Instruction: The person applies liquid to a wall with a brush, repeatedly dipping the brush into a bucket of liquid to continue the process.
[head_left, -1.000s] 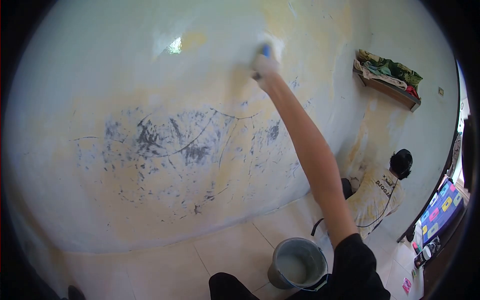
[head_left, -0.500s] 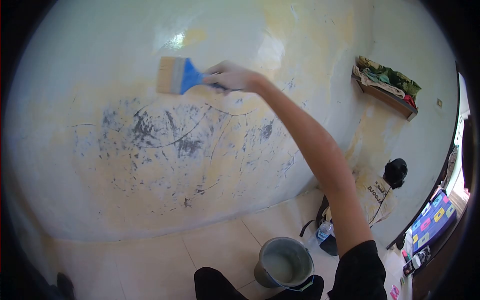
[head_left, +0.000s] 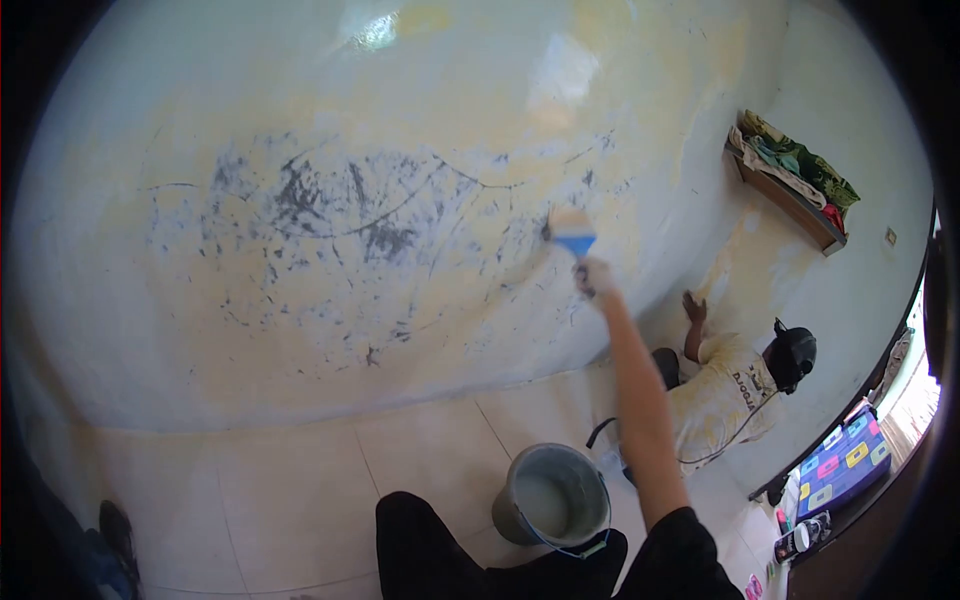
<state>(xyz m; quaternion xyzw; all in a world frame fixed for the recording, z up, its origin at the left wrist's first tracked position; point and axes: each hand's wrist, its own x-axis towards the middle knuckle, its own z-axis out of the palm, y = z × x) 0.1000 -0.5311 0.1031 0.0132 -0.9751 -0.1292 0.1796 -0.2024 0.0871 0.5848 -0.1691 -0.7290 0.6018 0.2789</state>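
My right hand [head_left: 594,279] is closed round the handle of a wide paintbrush [head_left: 574,235] with a blue body and pale bristles. The bristles point up and lie at the patchy wall [head_left: 330,290], beside its dark scuffed marks; blur hides whether they touch it. Below my outstretched arm stands a grey bucket [head_left: 508,510] with whitish liquid inside, between my knees. Its wire handle hangs over the near rim. My left hand is out of view.
A co-worker [head_left: 735,395] in a stained shirt and black cap crouches at right, one hand against the wall. A wall shelf [head_left: 790,205] holds folded cloths. A blue patterned box [head_left: 845,462] stands at far right. Another person's foot [head_left: 116,530] shows at lower left.
My right hand has swept the paintbrush right and down across the wall, turning the bristles from leftward to upward. The view has shifted, and the co-worker's raised hand now shows.
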